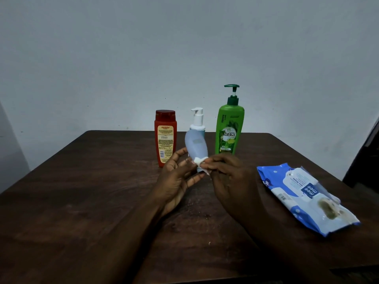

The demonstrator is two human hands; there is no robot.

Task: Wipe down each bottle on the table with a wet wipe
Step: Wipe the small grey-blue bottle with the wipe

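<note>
Gripping the pale blue bottle (195, 145) aloft, the left hand (178, 177) exposes its lower end to the wet wipe (200, 161) pinched by the right hand (227, 175)

Upright, label forward: green pump bottle (229, 128). Just left of it, upright, half hidden: white pump bottle (198, 121). Further left, upright: red flip-cap bottle (165, 138). Front-left of it, lifted and tilted: pale blue bottle (195, 146), with white wet wipe (199, 162) bunched against its lower end.
</note>
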